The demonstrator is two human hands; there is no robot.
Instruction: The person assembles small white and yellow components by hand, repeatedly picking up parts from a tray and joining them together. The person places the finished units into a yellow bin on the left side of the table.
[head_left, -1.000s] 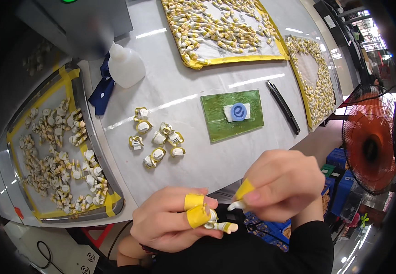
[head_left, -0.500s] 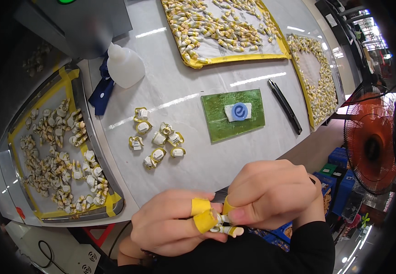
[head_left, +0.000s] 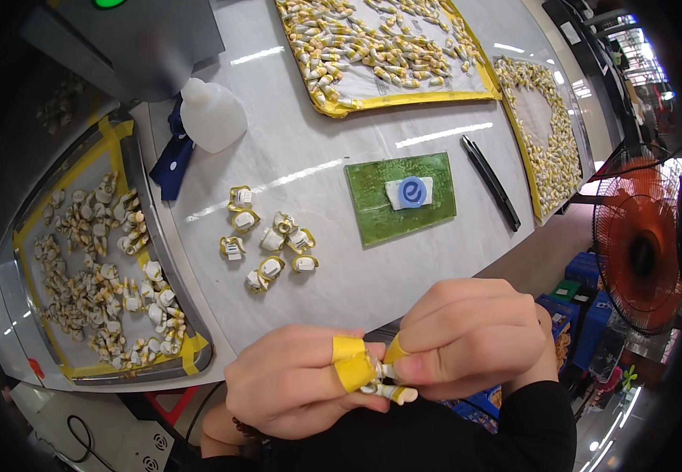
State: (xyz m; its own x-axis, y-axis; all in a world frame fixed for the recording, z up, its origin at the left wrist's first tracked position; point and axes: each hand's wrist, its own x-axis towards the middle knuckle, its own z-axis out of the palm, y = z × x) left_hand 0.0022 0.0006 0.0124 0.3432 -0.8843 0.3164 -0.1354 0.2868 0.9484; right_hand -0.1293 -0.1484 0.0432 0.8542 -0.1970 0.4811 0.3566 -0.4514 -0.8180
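My left hand (head_left: 282,384) and my right hand (head_left: 470,334) meet in front of my body at the table's near edge. Yellow tape wraps fingertips on both. Between them they pinch a small white-and-yellow painted piece (head_left: 394,392) with a pale rounded tip; fingers cover most of it, so its exact kind is hidden. Farther off on the grey table (head_left: 301,181) lie several small white pieces with yellow rims (head_left: 271,268). To their right is a green translucent slab (head_left: 372,220), bearing a white pad and a round blue disc (head_left: 412,192).
A taped tray (head_left: 199,346) of similar pieces stands left; two more yellow-edged trays (head_left: 404,102) (head_left: 523,149) hold many at the back and right. Around the table are a white plastic bottle (head_left: 213,118), a black pen (head_left: 490,182), a grey machine (head_left: 132,47) and an orange fan (head_left: 639,244).
My hands stay together on the small piece, shifting only slightly, with the left fingertips turning a little. The things on the table keep their places.
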